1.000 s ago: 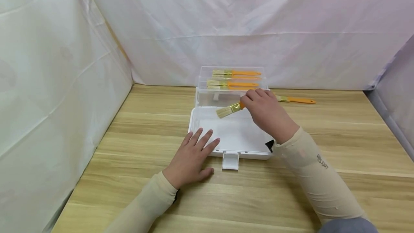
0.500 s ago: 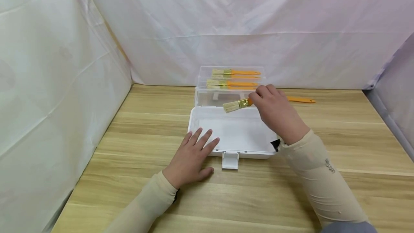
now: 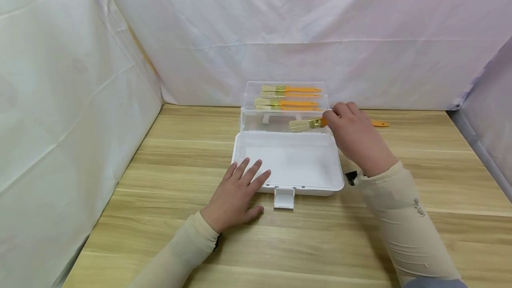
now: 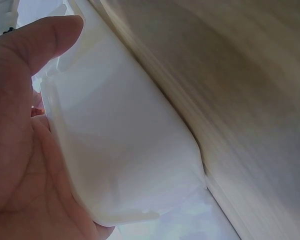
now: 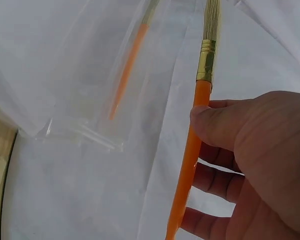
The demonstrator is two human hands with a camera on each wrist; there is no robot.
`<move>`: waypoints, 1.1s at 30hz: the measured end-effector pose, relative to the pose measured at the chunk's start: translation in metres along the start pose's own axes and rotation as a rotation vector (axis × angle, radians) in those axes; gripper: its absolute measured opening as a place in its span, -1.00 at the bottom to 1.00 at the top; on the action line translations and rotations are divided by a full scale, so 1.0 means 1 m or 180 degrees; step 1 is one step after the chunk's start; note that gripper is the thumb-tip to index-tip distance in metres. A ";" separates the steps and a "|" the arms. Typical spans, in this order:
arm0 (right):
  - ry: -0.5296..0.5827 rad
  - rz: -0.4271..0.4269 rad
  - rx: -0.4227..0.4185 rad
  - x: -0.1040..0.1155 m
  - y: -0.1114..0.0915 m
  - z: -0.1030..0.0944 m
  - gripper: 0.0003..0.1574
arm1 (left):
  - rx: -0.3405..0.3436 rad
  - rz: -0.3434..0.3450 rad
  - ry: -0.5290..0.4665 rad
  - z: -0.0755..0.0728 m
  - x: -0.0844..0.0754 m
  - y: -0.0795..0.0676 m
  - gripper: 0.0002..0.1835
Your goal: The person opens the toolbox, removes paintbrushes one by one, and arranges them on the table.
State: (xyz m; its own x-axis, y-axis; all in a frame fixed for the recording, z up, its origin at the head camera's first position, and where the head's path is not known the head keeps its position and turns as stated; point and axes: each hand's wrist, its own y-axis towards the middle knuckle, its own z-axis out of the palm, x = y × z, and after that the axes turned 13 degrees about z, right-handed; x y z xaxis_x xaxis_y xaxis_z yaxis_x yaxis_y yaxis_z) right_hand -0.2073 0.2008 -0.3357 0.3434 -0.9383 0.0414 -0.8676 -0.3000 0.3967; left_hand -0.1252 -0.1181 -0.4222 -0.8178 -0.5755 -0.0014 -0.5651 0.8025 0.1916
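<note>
My right hand [image 3: 362, 141] holds a flat paintbrush [image 3: 306, 124] by its orange handle, bristles pointing left, above the back right of an open white plastic box [image 3: 340, 181]. In the right wrist view, thumb and fingers pinch the orange handle [image 5: 188, 155] below the brass-coloured ferrule. My left hand [image 3: 236, 197] lies with fingers spread over the box's front left corner, fingertips past the rim. The left wrist view shows the palm beside the white side wall [image 4: 115, 125]. The box's inside floor is bare white.
A clear lid [image 3: 254, 121] stands raised at the box's back, with orange-handled paintbrushes [image 3: 302, 90] showing at it. Another paintbrush [image 3: 380, 124] lies on the wooden table [image 3: 180, 146], partly hidden behind my right hand. The latch [image 3: 284, 198] sticks out in front. White sheeting [image 3: 200, 70] walls the back and sides.
My right hand has moved right and slightly back with the paintbrush, and the brush has turned closer to level. My left hand stays at the box corner.
</note>
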 end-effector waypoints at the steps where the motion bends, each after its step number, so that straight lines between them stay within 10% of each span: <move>1: 0.0017 0.0011 -0.0003 -0.002 -0.001 0.000 -0.73 | 0.0009 -0.0001 -0.0001 0.000 0.000 0.000 -0.10; 33: 0.0071 0.0630 0.0328 -0.102 -0.022 0.026 -0.72 | 0.0151 -0.0033 0.0038 0.000 -0.001 0.000 -0.03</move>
State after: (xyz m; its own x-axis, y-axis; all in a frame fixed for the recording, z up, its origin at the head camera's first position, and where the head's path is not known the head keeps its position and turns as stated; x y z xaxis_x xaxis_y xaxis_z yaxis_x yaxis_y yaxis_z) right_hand -0.2325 0.2990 -0.3727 0.1697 -0.9769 0.1300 -0.9506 -0.1275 0.2831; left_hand -0.1245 -0.1177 -0.4218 -0.8106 -0.5856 0.0086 -0.5784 0.8028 0.1448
